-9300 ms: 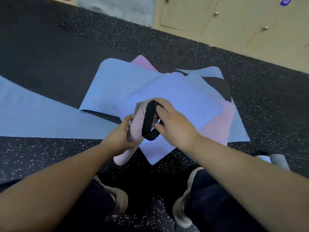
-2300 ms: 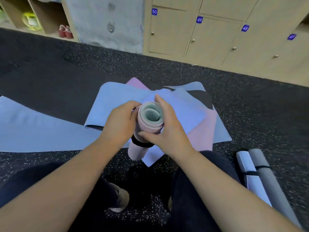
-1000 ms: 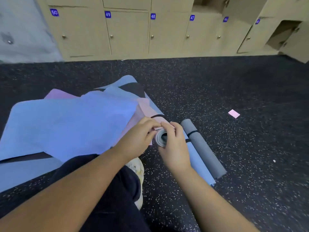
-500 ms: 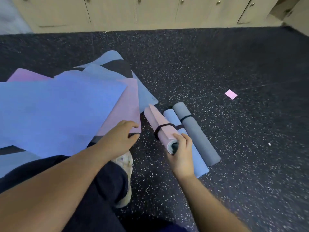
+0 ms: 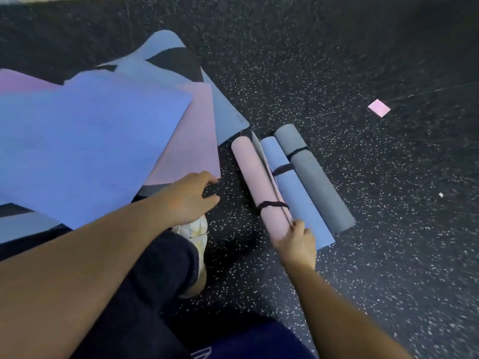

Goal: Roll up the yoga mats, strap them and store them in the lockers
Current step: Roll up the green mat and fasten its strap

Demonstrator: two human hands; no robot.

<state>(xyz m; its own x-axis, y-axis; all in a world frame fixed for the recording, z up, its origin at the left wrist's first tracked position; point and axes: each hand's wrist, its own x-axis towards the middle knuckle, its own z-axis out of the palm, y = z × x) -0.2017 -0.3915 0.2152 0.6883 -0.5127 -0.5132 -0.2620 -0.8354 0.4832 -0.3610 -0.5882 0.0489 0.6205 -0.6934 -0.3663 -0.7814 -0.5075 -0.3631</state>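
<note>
Black speckled floor [image 5: 337, 73]; right hand [image 5: 295, 242] grip closed on pink roll [image 5: 256, 185]; left hand [image 5: 189, 200] loose.

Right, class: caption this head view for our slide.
Right hand sets strapped pink roll beside blue roll and grey roll.

We find no legible text, label, number or sign here; faint pale marks on the dark navy fabric trousers [image 5: 248, 345] at bottom edge remain unreadable.
</note>
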